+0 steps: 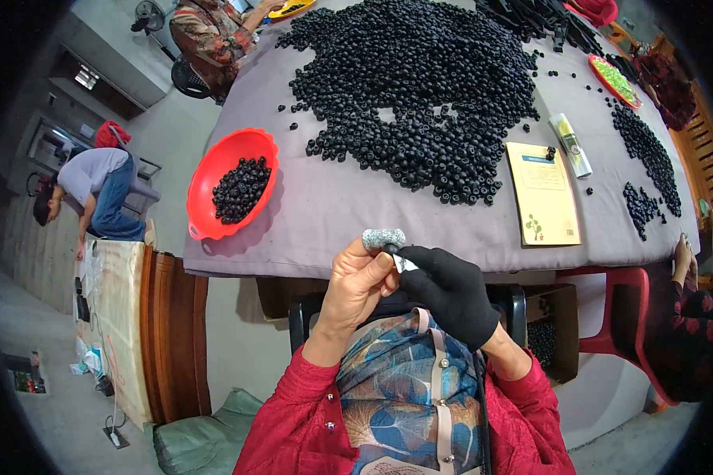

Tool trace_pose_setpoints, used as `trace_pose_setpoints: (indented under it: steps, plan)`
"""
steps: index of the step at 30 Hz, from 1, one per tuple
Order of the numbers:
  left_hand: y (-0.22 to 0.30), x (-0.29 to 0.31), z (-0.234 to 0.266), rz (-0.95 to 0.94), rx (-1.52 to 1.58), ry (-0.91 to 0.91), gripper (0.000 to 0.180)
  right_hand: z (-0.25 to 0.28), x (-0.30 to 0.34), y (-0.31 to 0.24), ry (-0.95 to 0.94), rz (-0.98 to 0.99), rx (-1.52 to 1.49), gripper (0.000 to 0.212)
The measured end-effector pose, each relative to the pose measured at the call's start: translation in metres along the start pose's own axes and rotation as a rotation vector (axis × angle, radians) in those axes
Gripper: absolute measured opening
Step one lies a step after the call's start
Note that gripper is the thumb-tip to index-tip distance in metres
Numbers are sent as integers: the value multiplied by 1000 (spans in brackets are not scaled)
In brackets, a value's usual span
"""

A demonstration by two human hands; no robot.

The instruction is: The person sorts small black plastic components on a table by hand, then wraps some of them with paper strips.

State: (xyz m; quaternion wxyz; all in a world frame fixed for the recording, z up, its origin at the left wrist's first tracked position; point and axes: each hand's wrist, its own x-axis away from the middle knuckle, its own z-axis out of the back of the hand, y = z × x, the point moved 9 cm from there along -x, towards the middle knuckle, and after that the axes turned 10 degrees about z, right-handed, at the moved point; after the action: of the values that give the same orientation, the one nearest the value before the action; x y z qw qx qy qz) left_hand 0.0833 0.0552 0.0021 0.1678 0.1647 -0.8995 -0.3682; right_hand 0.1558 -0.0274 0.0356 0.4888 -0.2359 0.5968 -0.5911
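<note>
In front of the table edge, my bare left hand (355, 283) pinches a small black round part (390, 248) between thumb and index finger. A grey speckled cover (383, 236) wraps that index finger. My right hand (454, 294), in a black glove, meets it from the right with its fingers closed. A small white piece (405, 264) shows at the right fingertips; whether it is held or worn cannot be told. Beyond my hands lies a large heap of small black round parts (420, 87). A red scalloped bowl (201, 194) to the left holds more of them.
A yellow booklet (545, 202) and a white tube (572, 146) lie right of the heap on the grey cloth (309, 229). Farther right are smaller piles (646, 150) and a red-rimmed green tray (615, 81). Other people sit around the table; one person (103, 186) bends over at left.
</note>
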Motion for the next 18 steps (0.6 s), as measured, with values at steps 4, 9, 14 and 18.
trace_pose_setpoints:
  steps: [4, 9, 14, 18]
  plan:
    - [1, 0, -2, 1, -17, -8, 18, 0, 1, 4, 29, -9, -18, 29]
    - [-1, 0, 0, 14, -29, 1, 19, 1, 1, 3, 34, -34, -28, 29]
    - [-2, -1, 0, 18, -32, -1, 18, 1, 3, 7, 38, -50, -43, 29]
    - [0, 0, 2, 12, -38, 24, 17, 0, 2, 8, 23, -60, -11, 29]
